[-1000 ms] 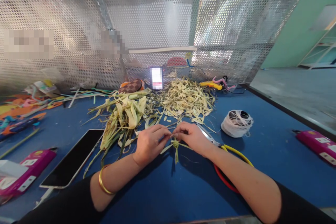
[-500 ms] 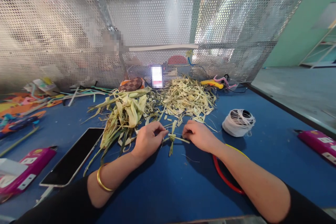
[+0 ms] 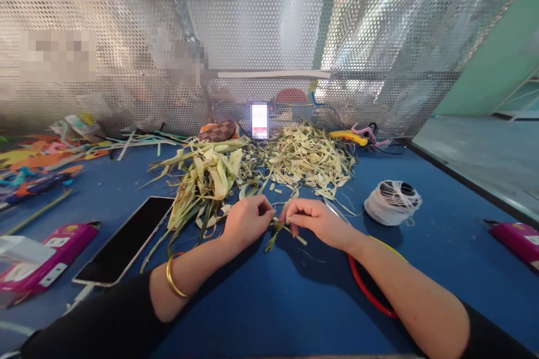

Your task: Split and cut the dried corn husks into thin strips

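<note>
A small knotted figure of green corn husk strips (image 3: 275,230) lies on the blue table between my hands, its short ends sticking out. My left hand (image 3: 248,221) is closed in a pinch at its left side, on what looks like a thin white thread. Over the figure's right side, my right hand (image 3: 318,221) has its thumb and forefinger pressed together, apparently on the thread too, while its other fingers reach down at the knot. The thread itself is barely visible at the fingertips. A spool of white thread (image 3: 392,202) stands right of my right hand.
Behind my hands lie long corn husks (image 3: 210,174) and a heap of shredded husk (image 3: 311,160). A phone (image 3: 126,241) and a magenta case (image 3: 54,252) are at left. A red and yellow ring (image 3: 364,286) lies under my right forearm. Perforated metal sheeting (image 3: 261,22) closes the back.
My right hand has moved left onto the husk knot, and the two hands are closer together. The figure has turned and tilted. The view has shifted slightly left.
</note>
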